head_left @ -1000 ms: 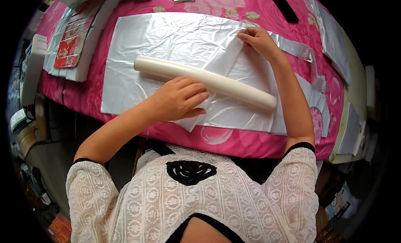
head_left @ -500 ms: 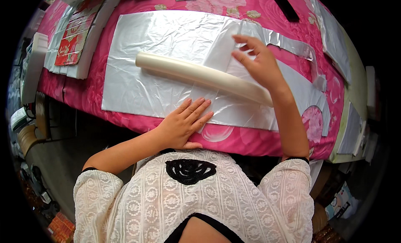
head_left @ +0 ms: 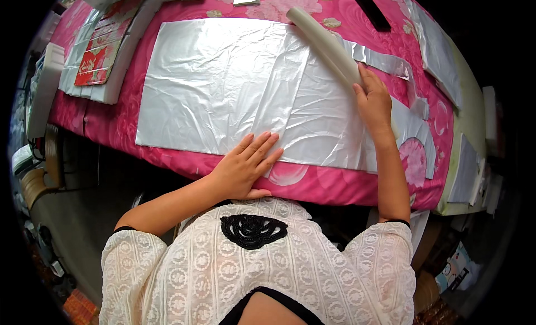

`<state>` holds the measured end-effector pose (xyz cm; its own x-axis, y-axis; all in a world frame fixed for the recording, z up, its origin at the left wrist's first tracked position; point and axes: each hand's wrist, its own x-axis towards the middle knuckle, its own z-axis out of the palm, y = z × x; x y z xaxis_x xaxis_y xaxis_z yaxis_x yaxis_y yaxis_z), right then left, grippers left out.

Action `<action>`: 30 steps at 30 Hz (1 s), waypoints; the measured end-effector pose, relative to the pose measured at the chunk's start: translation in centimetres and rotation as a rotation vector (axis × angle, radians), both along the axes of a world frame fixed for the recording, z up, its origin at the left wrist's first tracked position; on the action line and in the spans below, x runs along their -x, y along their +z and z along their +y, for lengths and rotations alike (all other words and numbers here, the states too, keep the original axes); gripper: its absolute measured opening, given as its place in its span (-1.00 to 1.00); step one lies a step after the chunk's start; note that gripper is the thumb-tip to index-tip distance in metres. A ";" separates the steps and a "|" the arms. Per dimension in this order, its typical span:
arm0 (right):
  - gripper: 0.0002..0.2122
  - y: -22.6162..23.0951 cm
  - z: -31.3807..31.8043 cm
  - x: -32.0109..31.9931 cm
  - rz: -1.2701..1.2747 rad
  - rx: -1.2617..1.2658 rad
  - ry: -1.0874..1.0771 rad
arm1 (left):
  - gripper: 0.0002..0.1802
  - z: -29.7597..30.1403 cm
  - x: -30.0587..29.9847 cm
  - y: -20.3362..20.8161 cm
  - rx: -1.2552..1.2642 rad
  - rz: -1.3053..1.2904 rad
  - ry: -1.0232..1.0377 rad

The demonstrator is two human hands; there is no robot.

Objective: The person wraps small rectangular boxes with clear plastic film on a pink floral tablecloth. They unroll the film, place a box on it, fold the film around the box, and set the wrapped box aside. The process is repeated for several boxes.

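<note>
Silvery plastic sheeting (head_left: 206, 85) lies spread across the table, its surface creased. My left hand (head_left: 245, 160) rests flat on its near edge, fingers stretched out and holding nothing. On the right part of the sheeting, a long cream tube-shaped roll (head_left: 325, 43) slants from the far side toward me. My right hand (head_left: 373, 99) grips this roll, its fingers over the far side and thumb on the near side. The hand and wrist hide part of the roll's near end. To the right of that hand, cut strips of the same sheeting (head_left: 385, 61) lie loose and curled.
Beneath everything is a pink flowered tablecloth (head_left: 125, 124). A stack of white folded material with a red printed piece (head_left: 100, 57) stands at the far left. A black phone-like slab (head_left: 371, 11) lies at the far right. More folded sheets (head_left: 466, 168) sit along the right edge.
The roll has swung from lying crosswise to slanting away on the right. My right hand, raised and open before, has come down onto it. My left hand stays in place.
</note>
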<state>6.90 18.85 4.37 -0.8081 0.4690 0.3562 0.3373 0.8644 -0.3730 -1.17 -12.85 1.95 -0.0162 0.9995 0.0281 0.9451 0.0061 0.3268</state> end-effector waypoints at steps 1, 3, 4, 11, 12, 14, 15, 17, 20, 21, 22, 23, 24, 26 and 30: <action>-0.58 0.8 -0.9 -0.6 -0.003 0.017 0.075 | -0.07 -0.2 -0.3 -0.1 0.001 -0.009 0.011; -0.59 2.2 -3.8 -1.7 -0.039 0.131 0.251 | -0.08 -0.3 -0.9 0.1 0.010 -0.003 0.045; -0.58 2.6 -5.3 -1.9 -0.086 0.251 0.365 | -0.08 -0.3 -1.3 0.1 0.017 0.000 0.061; -0.55 0.9 -7.2 1.4 -0.061 0.092 0.573 | -0.09 -0.3 -2.8 -0.4 0.042 0.020 0.131; -0.56 0.7 -6.6 2.8 -0.036 0.080 0.570 | -0.09 -0.4 -2.9 -0.5 0.041 0.049 0.138; -0.58 0.2 -4.7 5.7 0.030 0.041 0.562 | -0.07 -0.4 -3.0 -0.4 0.034 0.112 0.139; -0.57 0.0 -3.7 7.3 0.002 0.061 0.575 | -0.07 -0.6 -2.9 -0.4 0.030 0.076 0.142; -0.57 -0.1 -1.9 9.7 -0.011 0.082 0.563 | -0.09 -0.7 -2.3 -0.3 -0.019 -0.050 0.086; -0.57 0.1 -0.2 11.3 -0.086 0.139 0.477 | -0.18 -1.8 -0.9 -0.2 -0.129 -0.111 0.014; -0.58 0.1 -0.8 11.4 0.011 0.020 0.438 | -0.22 -2.4 -0.4 -0.3 -0.169 -0.109 -0.006; -0.58 0.0 -1.6 11.2 0.108 -0.099 0.396 | -0.26 -2.8 0.2 -0.4 -0.185 -0.099 -0.022; -0.58 0.1 -2.4 10.7 0.204 -0.217 0.351 | -0.30 -3.3 0.8 -0.5 -0.200 -0.089 -0.038; -0.58 0.5 -3.5 9.8 0.157 -0.112 0.444 | -0.35 -3.6 1.0 -0.6 -0.218 -0.079 -0.050; -0.58 1.4 -6.1 6.7 0.055 0.103 0.617 | -0.56 -3.6 1.0 -0.5 -0.275 -0.071 -0.042; -0.52 0.0 -11.2 1.7 -0.126 0.305 0.844 | -0.73 -3.3 1.3 -0.7 -0.344 -0.007 -0.093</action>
